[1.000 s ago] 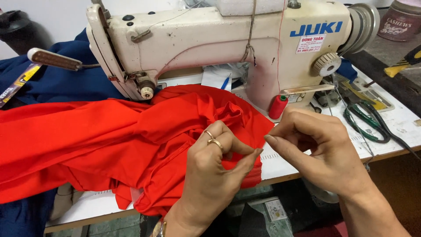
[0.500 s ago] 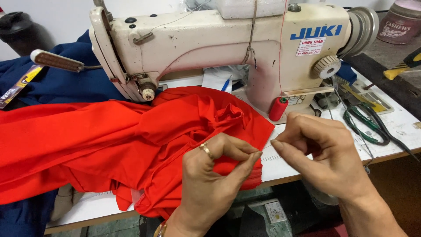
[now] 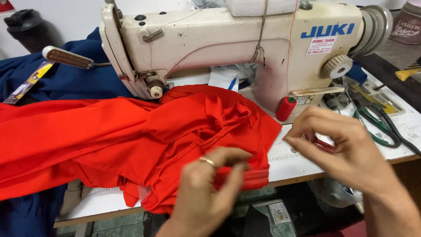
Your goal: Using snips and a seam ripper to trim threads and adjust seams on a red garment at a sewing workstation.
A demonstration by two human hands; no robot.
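White wall at the back, and a white counter (image 3: 298, 164) that's pretty crowded: a big cream industrial sewing machine (image 3: 228, 48) takes up most of it, with a small red thread spool (image 3: 286, 109) standing at its base and green-handled scissors (image 3: 380, 127) lying off to the right. Navy blue cloth (image 3: 70, 81) is piled behind on the left, next to a black bottle (image 3: 28, 28) in the corner. Red fabric (image 3: 109, 136) sprawls across the front, its long run going left to right from the left edge of view over to a bunched-up end near the middle, where it spills over the counter's front edge. The left hand (image 3: 206, 188), with a ring on it, is closed with fingers pinched on the hemmed edge right at that bunched end, so it's touching the cloth. The right hand (image 3: 337, 149) is off to the right, over bare counter and clear of the fabric, fingers curled in toward the thumb like it's pinching something fine; something thin and reddish shows under the fingers, but it's blurry and I can't tell what it is. So the fabric lies to the left of both hands, and the left one is clearly the nearer.
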